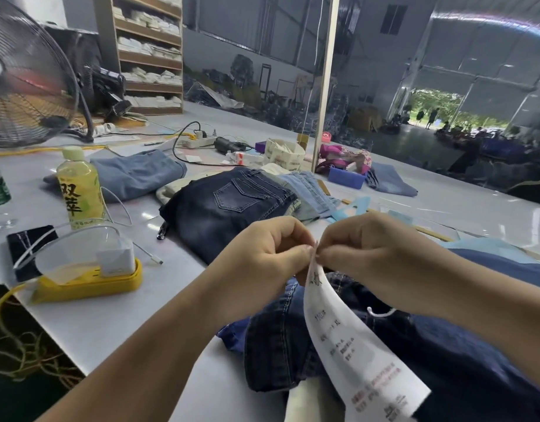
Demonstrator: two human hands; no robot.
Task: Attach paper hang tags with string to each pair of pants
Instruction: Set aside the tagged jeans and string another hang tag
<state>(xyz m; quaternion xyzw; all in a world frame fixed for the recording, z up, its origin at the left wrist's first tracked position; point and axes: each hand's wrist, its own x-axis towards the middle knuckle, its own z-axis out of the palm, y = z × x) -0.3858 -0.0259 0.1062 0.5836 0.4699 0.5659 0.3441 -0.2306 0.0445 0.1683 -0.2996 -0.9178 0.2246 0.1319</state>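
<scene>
— Status of the hands?

— Both are working at one spot. The left hand (262,254) and the right hand (363,254) are each pinching the top edge of the paper hang tag (351,339), fingers curled tight. The tag is hanging down over the dark jeans (445,360) lying at the near edge of the desk (104,324).

— And the string?

— A white string (381,313) is showing just below the right wrist. Whether it is through the tag's hole, I cannot tell; the fingertips are covering it.

— Advice for the step?

— I would judge that keeping the tag end taut and steady is easing the threading, and that the string needs watching so it does not slip off.

— Surroundings?

— Folded dark jeans (226,205) are lying just beyond the hands, a yellow-labelled drink bottle (78,190) and a yellow power strip (89,283) to the left. Nothing is crowding the hands.
</scene>
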